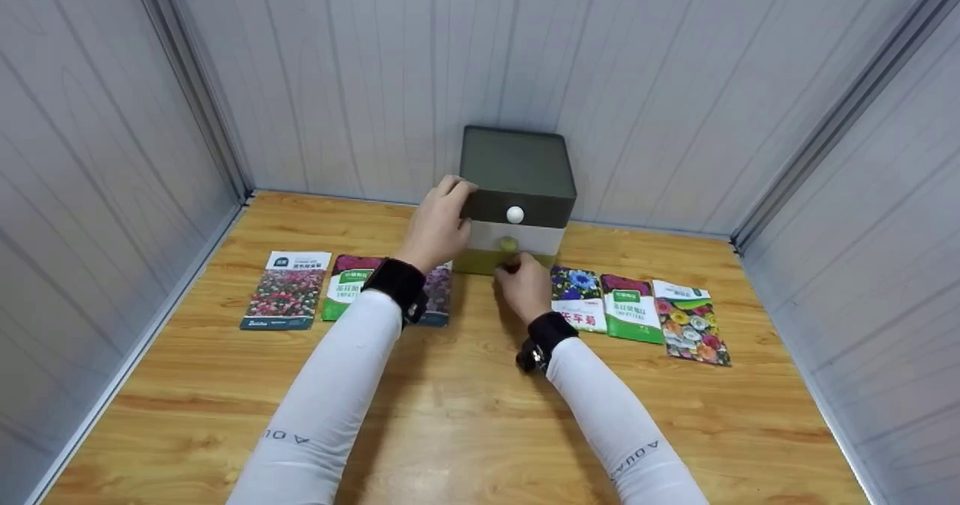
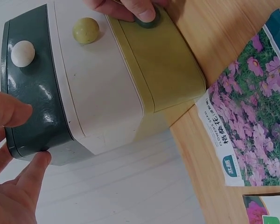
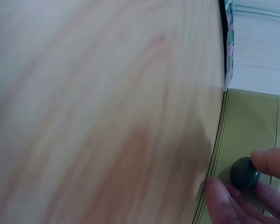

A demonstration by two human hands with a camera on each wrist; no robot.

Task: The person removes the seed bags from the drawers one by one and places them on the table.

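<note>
A small three-tier drawer box [image 1: 517, 161] stands against the back wall, with a dark green top tier, a white middle tier [image 2: 95, 79] and an olive bottom tier [image 2: 161, 60]. My left hand [image 1: 439, 223] rests on its upper left corner, fingers touching the dark green tier [image 2: 35, 93]. Low at the front, my right hand [image 1: 527, 287] pinches the dark green round knob [image 3: 245, 173] of the bottom drawer between thumb and fingers. A white knob [image 1: 514, 214] and an olive knob [image 2: 86, 31] sit on the upper two drawers. All three drawers look flush.
Flower seed packets lie on the wooden table [image 1: 465, 415] at both sides: a pink-flower packet [image 1: 286, 291] and others at left, a blue-flower packet [image 1: 578, 299], a green-and-white packet [image 1: 632, 308] and a multicoloured packet [image 1: 691, 323] at right. Panel walls enclose the table's back and sides.
</note>
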